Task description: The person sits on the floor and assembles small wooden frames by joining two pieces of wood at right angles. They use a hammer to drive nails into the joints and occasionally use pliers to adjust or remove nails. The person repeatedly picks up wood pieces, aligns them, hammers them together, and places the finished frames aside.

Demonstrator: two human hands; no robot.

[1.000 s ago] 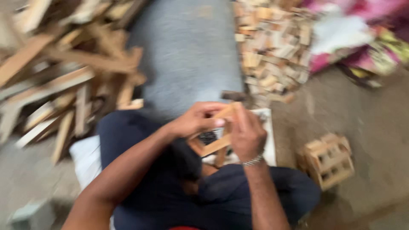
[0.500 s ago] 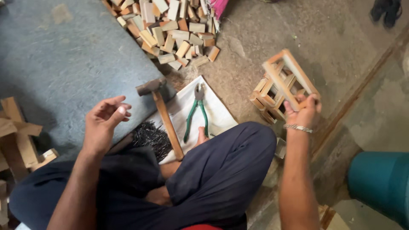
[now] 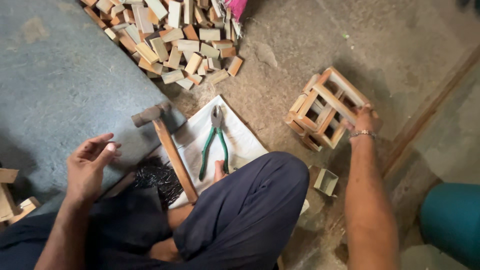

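Note:
My right hand (image 3: 367,121) reaches out to the right and grips a small wooden frame (image 3: 336,96) that rests on top of a stack of similar frames (image 3: 307,120) on the floor. My left hand (image 3: 91,165) hovers over the grey mat (image 3: 55,85), fingers loosely curled and holding nothing I can make out. Between my hands, a hammer (image 3: 167,145) with a wooden handle lies across a white sheet (image 3: 240,140). Green-handled pliers (image 3: 214,142) lie on that sheet. A dark heap of nails (image 3: 157,175) sits by my knee.
A pile of short wooden blocks (image 3: 170,40) lies at the top. More wood pieces (image 3: 10,200) sit at the left edge. A small open box (image 3: 326,181) rests by my leg. A teal drum (image 3: 450,220) stands at the lower right.
A second ago both hands held a frame in my lap. My right hand has carried it out to the stack on the right; my left hand has come free.

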